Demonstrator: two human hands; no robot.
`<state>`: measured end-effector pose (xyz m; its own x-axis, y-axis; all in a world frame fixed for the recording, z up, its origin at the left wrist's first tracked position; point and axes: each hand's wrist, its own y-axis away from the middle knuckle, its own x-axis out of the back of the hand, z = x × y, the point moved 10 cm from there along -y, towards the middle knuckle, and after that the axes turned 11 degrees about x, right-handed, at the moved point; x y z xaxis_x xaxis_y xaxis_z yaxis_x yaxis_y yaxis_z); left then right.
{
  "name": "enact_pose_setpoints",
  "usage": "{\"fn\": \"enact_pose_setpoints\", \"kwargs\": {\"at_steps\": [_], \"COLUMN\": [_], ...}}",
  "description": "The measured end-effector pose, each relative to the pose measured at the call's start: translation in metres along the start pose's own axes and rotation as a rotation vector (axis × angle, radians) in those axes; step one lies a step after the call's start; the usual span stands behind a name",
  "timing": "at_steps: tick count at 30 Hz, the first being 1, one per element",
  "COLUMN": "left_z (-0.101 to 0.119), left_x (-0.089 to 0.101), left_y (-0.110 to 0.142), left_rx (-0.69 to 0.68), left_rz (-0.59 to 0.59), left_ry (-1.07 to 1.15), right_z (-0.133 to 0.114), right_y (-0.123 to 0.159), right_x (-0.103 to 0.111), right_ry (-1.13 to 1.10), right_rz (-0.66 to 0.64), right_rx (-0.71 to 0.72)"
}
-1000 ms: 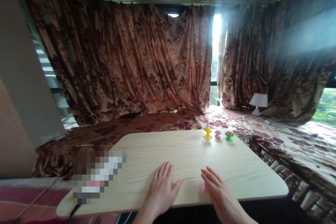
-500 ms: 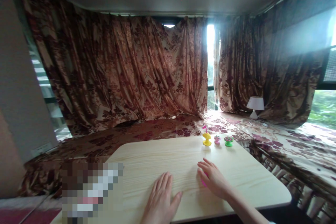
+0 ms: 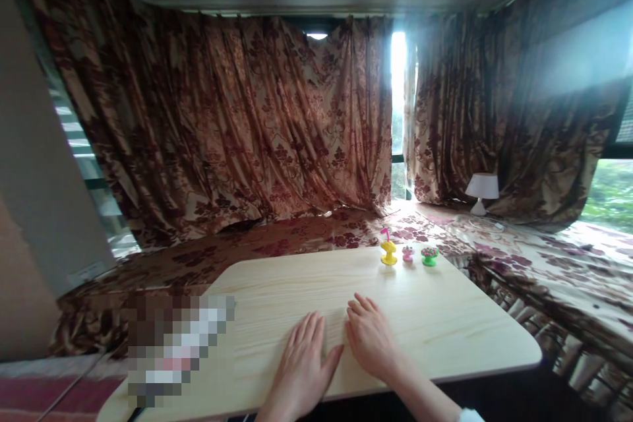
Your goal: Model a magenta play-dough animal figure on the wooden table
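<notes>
Hands Side by Side as Toys Line the Far Edge

In the head view, a person's left hand (image 3: 302,366) lies flat, fingers extended and nothing in its grip, on a pale wooden desk (image 3: 459,330) at the lower centre of the frame, a pose that suggests rest or steadying. The right hand (image 3: 370,336) arches just beside it, fingers bent; whether the palm covers anything cannot be told.

Right of centre, a yellow toy (image 3: 388,253) topped by a pink stem (image 3: 385,234), a small pink toy (image 3: 407,254) and a green toy (image 3: 430,257) stand upright in a row by the desk's far edge, well apart from both hands, apparently set back to leave working room. Flared bases likely steady the yellow and green pieces.

At lower left, a pixelated object (image 3: 190,343) lies off to the side, seemingly out of the hands' way.
</notes>
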<state>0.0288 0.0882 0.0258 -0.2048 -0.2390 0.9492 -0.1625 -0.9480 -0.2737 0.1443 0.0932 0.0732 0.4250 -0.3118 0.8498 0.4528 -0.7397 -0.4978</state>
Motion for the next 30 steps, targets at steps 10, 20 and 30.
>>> {"fn": "enact_pose_setpoints", "kwargs": {"at_steps": [10, 20, 30], "left_z": [0.000, 0.002, 0.001], "left_x": [0.005, 0.006, 0.003], "left_y": [0.001, 0.001, -0.002], "left_rx": [0.022, 0.021, 0.008], "left_rz": [-0.008, -0.011, -0.006], "left_ry": [0.036, 0.014, -0.020], "right_z": [0.056, -0.019, 0.044], "right_y": [0.043, 0.065, -0.024], "right_x": [0.026, 0.014, -0.002], "right_ry": [-0.013, -0.055, 0.006], "right_rz": [-0.081, -0.023, -0.056], "right_rx": [-0.030, 0.163, -0.132]}}
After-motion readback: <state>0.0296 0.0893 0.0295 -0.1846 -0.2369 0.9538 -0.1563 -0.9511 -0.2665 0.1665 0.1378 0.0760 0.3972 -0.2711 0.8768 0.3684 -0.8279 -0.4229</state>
